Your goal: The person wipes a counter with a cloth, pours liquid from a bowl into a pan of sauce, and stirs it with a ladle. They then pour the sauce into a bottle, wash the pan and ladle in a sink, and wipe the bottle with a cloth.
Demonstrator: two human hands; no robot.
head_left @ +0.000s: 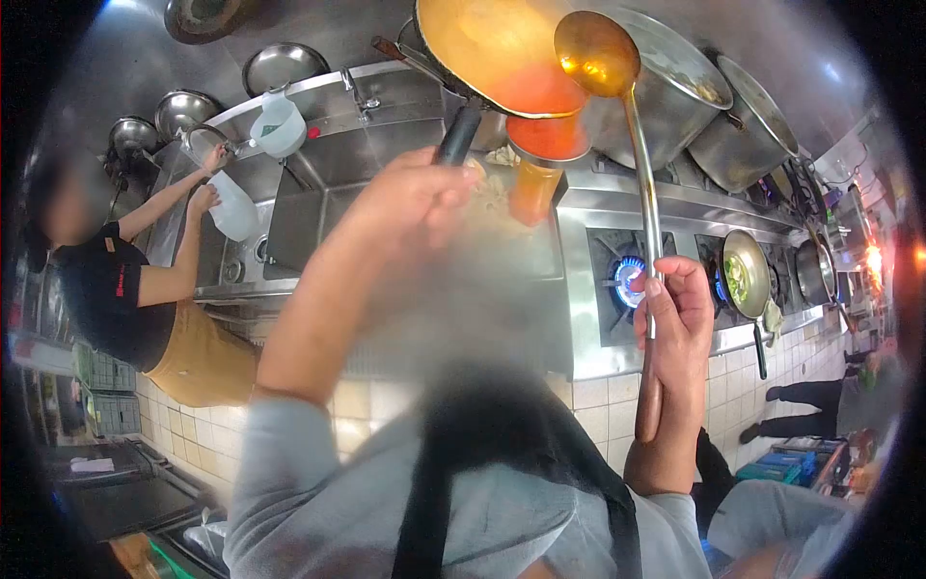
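Note:
My left hand [417, 198] is closed around the black handle [457, 135] of a pan [492, 43]. Orange sauce covers the inside of the pan, which is tilted so its lower rim hangs over a tall container [533, 191]. Orange liquid shows through the container's side, and a wide round rim filled with orange-red sauce sits at its top. In my right hand [680, 318] is a long-handled ladle [598, 53], gripped low on its handle. The ladle's shiny bowl is up beside the pan's right edge, with an orange tint inside.
Large metal pots [743, 135] stand behind the stove at right. A lit burner [629, 278] shows blue flame, with a frying pan [745, 275] holding green food beyond it. At left, a person [125, 280] holds a translucent jug [231, 207] over the sink [318, 207].

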